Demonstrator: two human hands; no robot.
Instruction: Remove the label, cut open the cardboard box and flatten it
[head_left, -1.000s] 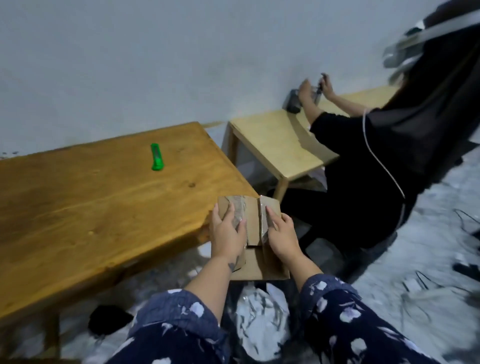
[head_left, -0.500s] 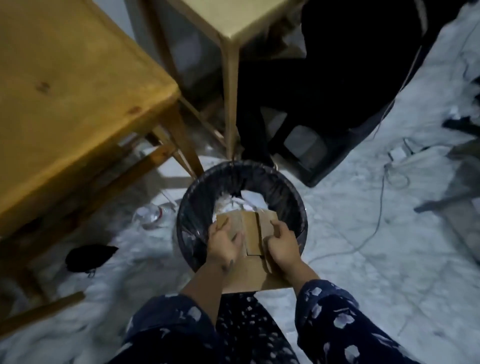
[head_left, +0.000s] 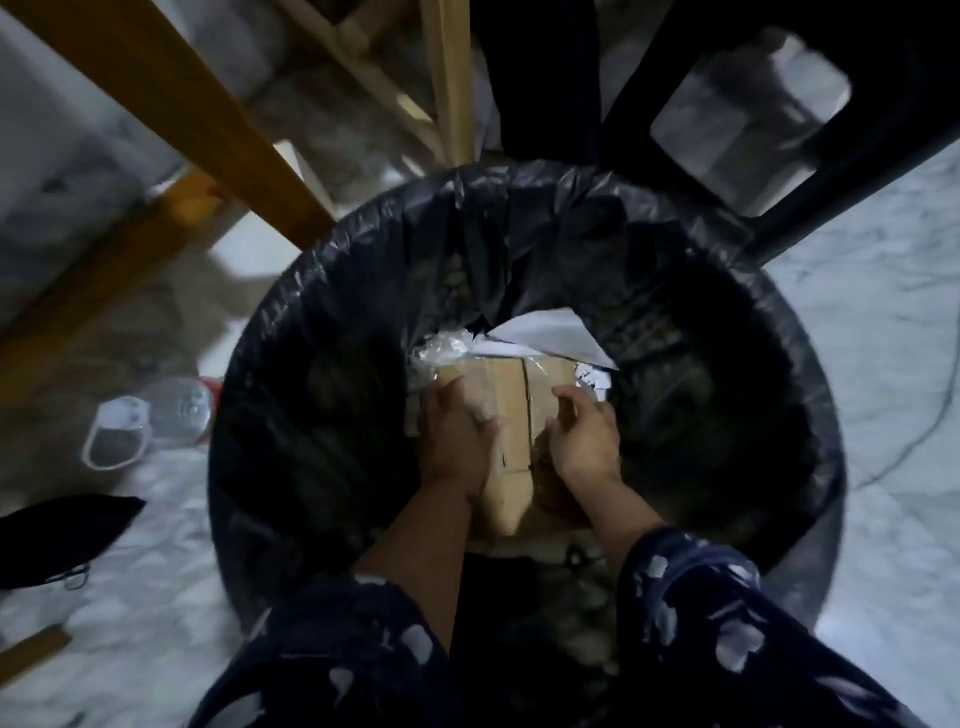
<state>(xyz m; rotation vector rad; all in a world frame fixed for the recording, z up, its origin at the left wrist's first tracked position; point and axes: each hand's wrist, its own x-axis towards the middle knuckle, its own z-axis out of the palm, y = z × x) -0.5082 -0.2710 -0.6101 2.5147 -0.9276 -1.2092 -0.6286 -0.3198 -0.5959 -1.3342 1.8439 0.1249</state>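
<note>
Two bare hands reach down into a big round bin lined with a crinkled black plastic bag (head_left: 322, 395), which fills most of what I can see from above and stands on a pale marbled floor (head_left: 883, 322). Behind the bin rise the slanted brown wooden legs of a table (head_left: 171, 98), a lighter wooden leg (head_left: 451, 78) beside them, and a black plastic stool or chair (head_left: 883, 104) at the upper right. Inside the bin, over its middle, sits the flattened brown cardboard box (head_left: 511, 415), its flaps folded flat with a seam running down the centre. The left hand (head_left: 460, 441) lies palm-down across the left side of the cardboard, fingers spread and pressing on it; the right hand (head_left: 584, 441) curls over the right edge, fingers bent around it, so both hands are holding the box between them. Dark blue sleeves with pale floral marks (head_left: 691, 613) cover the forearms near the bottom. Just beyond the box, deeper in the bin, lie a sheet of white paper (head_left: 550, 332) and some crumpled clear plastic wrap (head_left: 441, 351), touching the far edge of the cardboard. On the floor left of the bin rest a clear plastic bottle with a red cap (head_left: 182, 410), a white face mask (head_left: 114, 439) just beside it, and a black cloth item (head_left: 62, 535) nearer the lower left. A thin dark cable (head_left: 914, 441) trails across the floor on the right.
</note>
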